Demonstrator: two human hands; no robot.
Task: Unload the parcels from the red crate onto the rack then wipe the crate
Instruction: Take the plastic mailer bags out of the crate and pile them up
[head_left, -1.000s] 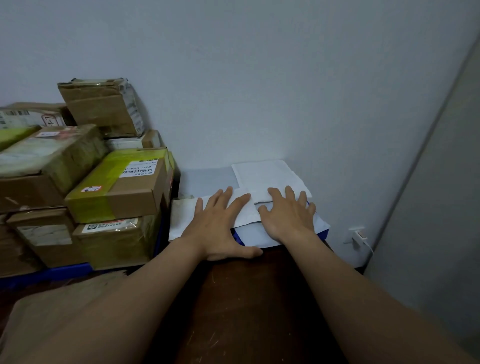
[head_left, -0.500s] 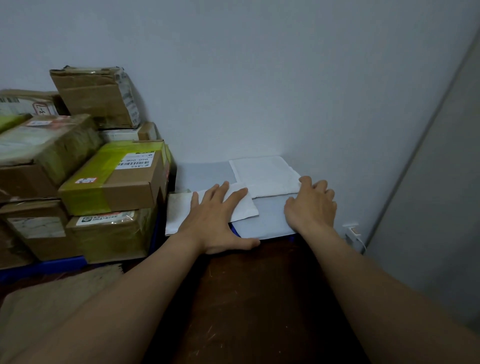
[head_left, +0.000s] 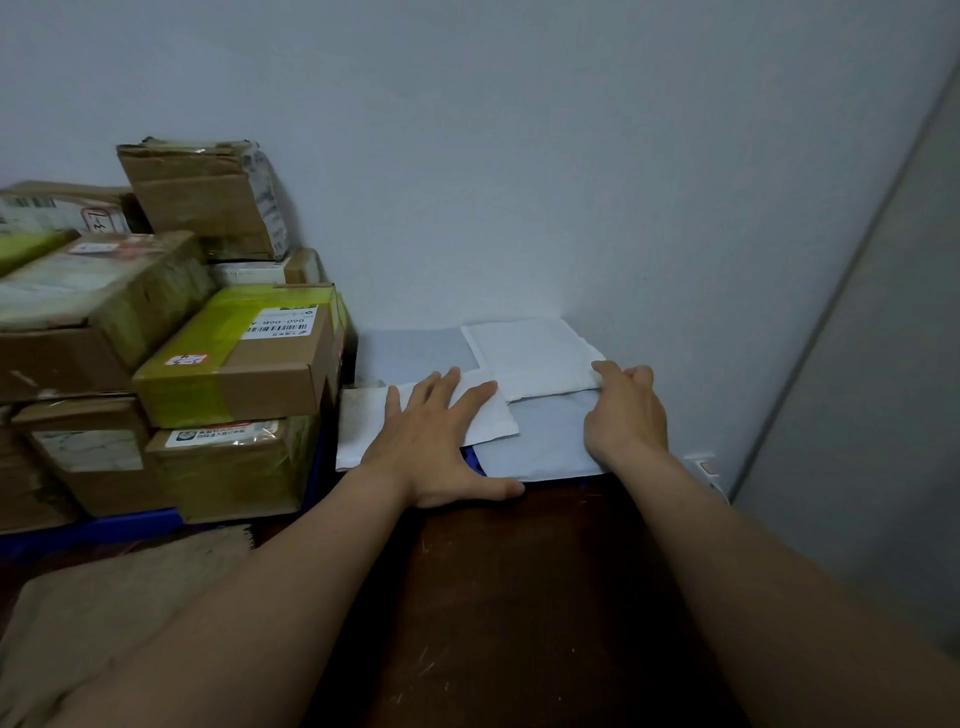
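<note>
In the head view, both bare forearms reach forward to a low pile of flat parcels in the corner against a pale wall (head_left: 571, 182).

The left hand (head_left: 431, 441) lies palm down on the front white envelope (head_left: 363, 431). Its grip is spread wide open with straight fingers, pressing on the envelope and closed round nothing, and the thumb points right along the near edge.

The right hand (head_left: 626, 410) is at the right side of the pile, back of the hand up. One finger touches the near right corner of the back white envelope (head_left: 530, 353), and the other fingers bend over the pile's right edge. Their tips are hidden, so I cannot tell whether this grip pinches the envelope or only pushes on it.

Both white envelopes lie on a larger grey mailer (head_left: 545, 441), and the front one overlaps its left part. A second grey mailer (head_left: 415, 351) lies behind, touching the wall. A bit of the blue rack (head_left: 470, 457) shows under the pile between the hands.

Just to the left, cardboard boxes (head_left: 93, 322) are stacked several high on the same blue edge, among them a box with yellow-green tape (head_left: 239, 364) and a white barcode label.

A dark brown scratched surface (head_left: 519, 597) fills the foreground. I cannot tell whether it belongs to the crate. Brown paper (head_left: 104, 623) lies at lower left, and a wall socket (head_left: 704, 465) sits low on the right.
</note>
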